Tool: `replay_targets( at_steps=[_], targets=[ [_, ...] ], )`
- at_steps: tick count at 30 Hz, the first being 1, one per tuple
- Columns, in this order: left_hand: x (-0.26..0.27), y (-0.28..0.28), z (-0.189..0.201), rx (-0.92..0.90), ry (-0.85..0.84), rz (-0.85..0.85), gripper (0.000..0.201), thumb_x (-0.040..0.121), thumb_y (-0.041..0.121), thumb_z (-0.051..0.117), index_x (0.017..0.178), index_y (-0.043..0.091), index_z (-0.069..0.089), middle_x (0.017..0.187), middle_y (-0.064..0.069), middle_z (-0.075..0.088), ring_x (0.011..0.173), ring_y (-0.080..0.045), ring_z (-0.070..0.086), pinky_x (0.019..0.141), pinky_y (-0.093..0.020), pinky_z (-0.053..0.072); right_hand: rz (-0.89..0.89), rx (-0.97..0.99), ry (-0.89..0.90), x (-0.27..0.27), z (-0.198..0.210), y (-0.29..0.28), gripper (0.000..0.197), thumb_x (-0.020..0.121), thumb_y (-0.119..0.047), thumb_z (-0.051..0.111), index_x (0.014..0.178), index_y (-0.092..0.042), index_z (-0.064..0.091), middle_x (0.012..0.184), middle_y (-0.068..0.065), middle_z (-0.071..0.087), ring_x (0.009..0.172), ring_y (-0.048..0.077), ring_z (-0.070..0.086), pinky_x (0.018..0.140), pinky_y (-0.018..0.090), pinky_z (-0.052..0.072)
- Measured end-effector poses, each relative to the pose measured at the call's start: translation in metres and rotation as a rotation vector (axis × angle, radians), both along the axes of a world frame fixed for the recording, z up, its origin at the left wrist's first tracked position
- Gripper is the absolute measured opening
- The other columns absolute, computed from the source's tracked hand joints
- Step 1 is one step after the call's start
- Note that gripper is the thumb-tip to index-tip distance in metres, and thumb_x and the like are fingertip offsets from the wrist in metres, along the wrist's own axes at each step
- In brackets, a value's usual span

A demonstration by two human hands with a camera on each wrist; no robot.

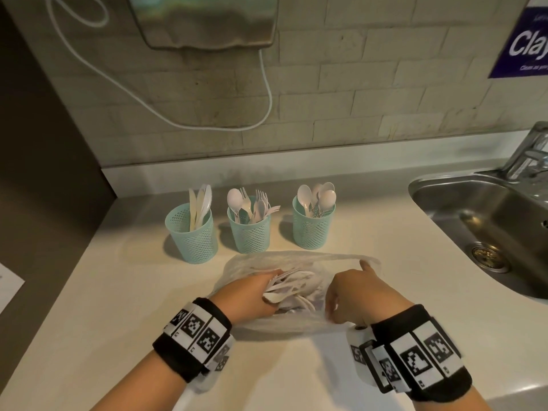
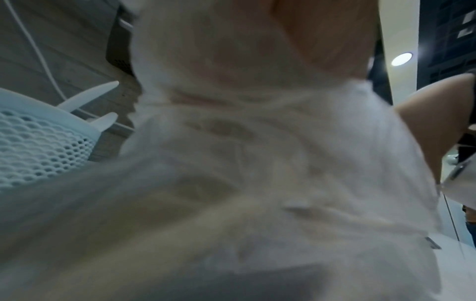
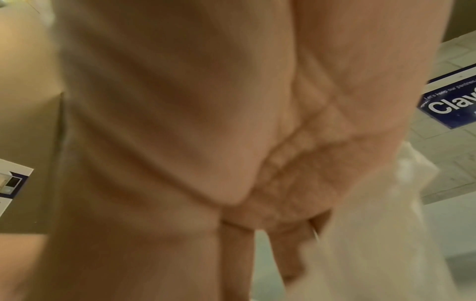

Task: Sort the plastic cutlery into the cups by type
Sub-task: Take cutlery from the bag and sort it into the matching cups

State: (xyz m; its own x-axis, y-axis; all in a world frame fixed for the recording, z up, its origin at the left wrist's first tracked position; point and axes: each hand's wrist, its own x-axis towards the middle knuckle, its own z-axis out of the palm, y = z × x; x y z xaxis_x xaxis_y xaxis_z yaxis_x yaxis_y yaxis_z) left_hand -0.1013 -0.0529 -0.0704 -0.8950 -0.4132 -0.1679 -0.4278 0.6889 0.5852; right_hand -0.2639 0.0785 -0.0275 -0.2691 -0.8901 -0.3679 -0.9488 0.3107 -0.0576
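Three teal mesh cups stand in a row on the counter: the left cup holds knives, the middle cup forks and a spoon, the right cup spoons. In front of them lies a thin clear plastic bag with white cutlery inside. My left hand is inside the bag's mouth, fingers curled round a bunch of cutlery. My right hand grips the bag's right edge and holds its mouth apart. In the left wrist view the blurred bag fills the frame, with the knife cup at left.
A steel sink with a tap lies at the right. A white cable hangs down the tiled wall. A sheet of paper lies at the counter's left edge. A dark panel bounds the left side.
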Motion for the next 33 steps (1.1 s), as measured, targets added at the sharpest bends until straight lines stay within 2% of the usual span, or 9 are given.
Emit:
replay_targets(
  at_steps=[4,12,16,20,23,25,27,29,33],
  targets=[
    [0.003,-0.003,0.002,-0.002,-0.024,-0.024,0.031,0.081,0.034,0.062,0.112,0.036,0.054,0.117,0.014,0.063,0.109,-0.008,0.057,0.096,-0.028,0.044,-0.01,-0.017,-0.011,-0.002,0.003,-0.001,0.019,0.08,-0.021,0.061,0.093,-0.023,0.073,0.106,-0.005,0.07,0.109,0.015,0.058,0.117,0.046,0.0],
    [0.006,-0.005,0.0,-0.061,-0.031,-0.044,0.036,0.074,0.039,0.068,0.108,0.03,0.06,0.112,0.011,0.064,0.104,-0.009,0.057,0.094,-0.03,0.046,-0.032,-0.094,-0.017,-0.003,0.008,-0.004,0.02,0.083,-0.026,0.059,0.098,-0.025,0.072,0.107,-0.007,0.068,0.11,0.013,0.057,0.117,0.043,0.004],
    [0.007,-0.009,0.007,-0.031,0.027,-0.025,0.025,0.077,0.033,0.068,0.099,0.027,0.058,0.105,0.012,0.066,0.097,-0.006,0.059,0.087,-0.024,0.047,-0.035,-0.079,-0.013,-0.004,0.009,-0.005,0.018,0.082,-0.022,0.058,0.095,-0.021,0.071,0.106,-0.005,0.069,0.107,0.015,0.058,0.117,0.04,0.007],
    [0.009,-0.01,0.016,0.035,0.131,-0.006,0.021,0.076,0.027,0.07,0.088,0.037,0.056,0.085,0.019,0.064,0.079,0.01,0.057,0.072,-0.01,0.042,-0.034,-0.089,-0.021,-0.005,0.009,-0.007,0.018,0.082,-0.022,0.059,0.093,-0.021,0.073,0.104,-0.005,0.07,0.104,0.015,0.059,0.117,0.039,0.012],
    [0.009,-0.013,0.019,0.095,0.197,0.012,0.02,0.076,0.028,0.073,0.088,0.03,0.058,0.086,0.013,0.066,0.078,0.004,0.059,0.071,-0.016,0.045,-0.028,-0.12,-0.006,-0.005,0.009,-0.009,0.021,0.085,-0.026,0.056,0.097,-0.021,0.072,0.106,-0.005,0.069,0.105,0.015,0.059,0.116,0.037,0.015],
    [0.009,-0.015,0.021,0.174,0.244,0.033,0.029,0.075,0.029,0.077,0.097,0.019,0.061,0.093,0.005,0.069,0.085,-0.006,0.063,0.078,-0.024,0.051,-0.021,-0.172,-0.019,-0.005,0.009,-0.009,0.021,0.087,-0.028,0.055,0.098,-0.023,0.072,0.106,-0.006,0.07,0.104,0.014,0.06,0.115,0.035,0.02],
    [0.01,-0.015,0.026,0.279,0.284,0.067,0.036,0.074,0.023,0.079,0.105,0.017,0.062,0.099,0.001,0.071,0.092,-0.01,0.066,0.086,-0.027,0.052,-0.012,-0.239,-0.049,-0.005,0.009,-0.01,0.02,0.087,-0.028,0.054,0.097,-0.025,0.071,0.106,-0.008,0.07,0.101,0.013,0.062,0.107,0.031,0.033],
    [0.012,-0.012,0.034,0.382,0.358,0.097,0.032,0.074,0.018,0.079,0.102,0.02,0.065,0.097,0.004,0.073,0.092,-0.009,0.068,0.085,-0.023,0.052,-0.004,-0.278,-0.066,-0.005,0.011,-0.011,0.02,0.088,-0.028,0.054,0.097,-0.027,0.072,0.104,-0.009,0.071,0.098,0.012,0.063,0.095,0.026,0.042],
    [0.014,-0.01,0.049,0.524,0.513,0.166,0.015,0.075,0.017,0.074,0.087,0.012,0.067,0.08,-0.004,0.074,0.08,-0.017,0.07,0.08,-0.03,0.054,-0.006,-0.301,-0.075,-0.004,0.012,-0.015,0.019,0.088,-0.028,0.056,0.097,-0.028,0.072,0.103,-0.009,0.07,0.095,0.011,0.063,0.085,0.022,0.042]
  ],
)
